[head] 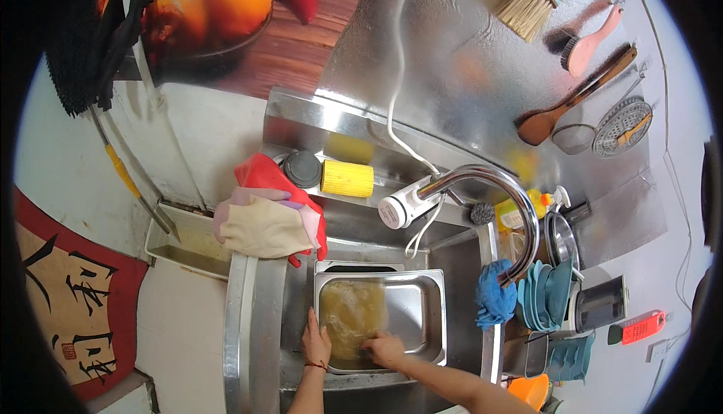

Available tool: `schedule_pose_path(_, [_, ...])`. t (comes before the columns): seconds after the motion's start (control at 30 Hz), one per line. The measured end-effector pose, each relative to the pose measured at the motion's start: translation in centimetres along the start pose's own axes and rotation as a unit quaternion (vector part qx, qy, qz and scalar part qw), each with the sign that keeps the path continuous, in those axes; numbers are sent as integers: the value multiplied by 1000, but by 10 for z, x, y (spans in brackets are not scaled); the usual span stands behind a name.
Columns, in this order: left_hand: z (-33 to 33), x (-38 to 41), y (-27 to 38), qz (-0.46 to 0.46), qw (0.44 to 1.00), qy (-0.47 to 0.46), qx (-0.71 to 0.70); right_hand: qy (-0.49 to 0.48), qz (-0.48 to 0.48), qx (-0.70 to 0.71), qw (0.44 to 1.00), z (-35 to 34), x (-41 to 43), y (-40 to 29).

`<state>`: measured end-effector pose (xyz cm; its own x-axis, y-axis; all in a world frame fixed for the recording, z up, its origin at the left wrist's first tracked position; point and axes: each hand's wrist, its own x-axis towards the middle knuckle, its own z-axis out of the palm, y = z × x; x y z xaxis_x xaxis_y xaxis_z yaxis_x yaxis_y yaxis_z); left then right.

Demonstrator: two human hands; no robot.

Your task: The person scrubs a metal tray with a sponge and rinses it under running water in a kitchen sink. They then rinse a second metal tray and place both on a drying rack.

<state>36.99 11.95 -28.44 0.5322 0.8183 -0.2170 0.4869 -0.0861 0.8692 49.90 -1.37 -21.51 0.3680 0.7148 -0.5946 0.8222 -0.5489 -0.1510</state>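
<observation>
A rectangular stainless steel pan (pixel 415 318) sits in the steel sink, with cloudy yellowish liquid (pixel 353 318) pooled over its left part. My left hand (pixel 316 342) grips the pan's left side near the front corner; a thin red cord circles that wrist. Over the front of the pan reaches my right hand (pixel 387 349), its fingertips at the edge of the liquid. Whether those fingers hold anything is hidden. Another dark-looking container (pixel 358 267) shows its rim just behind the pan. Above and behind arches a chrome faucet (pixel 480 172) with a white body.
Rubber gloves (pixel 268 225) drape over the sink's back left corner. A yellow ribbed item (pixel 347 178) and a dark round lid (pixel 302 169) stand on the back ledge. A blue cloth (pixel 495 295) hangs on the right rim, beside stacked teal bowls (pixel 543 295) and a detergent bottle (pixel 511 214).
</observation>
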Motion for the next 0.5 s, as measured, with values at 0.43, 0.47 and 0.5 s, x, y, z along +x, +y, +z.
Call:
schedule_pose_path(0.43, [2,0,1,10,1000,14,-11,106,-92,-413,900,-135,17,80])
schedule_pose_path(0.47, [1,0,0,-5,1000,8,-11,88,-80,-423,898,-120,7,79])
schedule_pose_path(0.5, [2,2,1,-21,1000,6,-12,72,-69,-434,895,-99,-5,80])
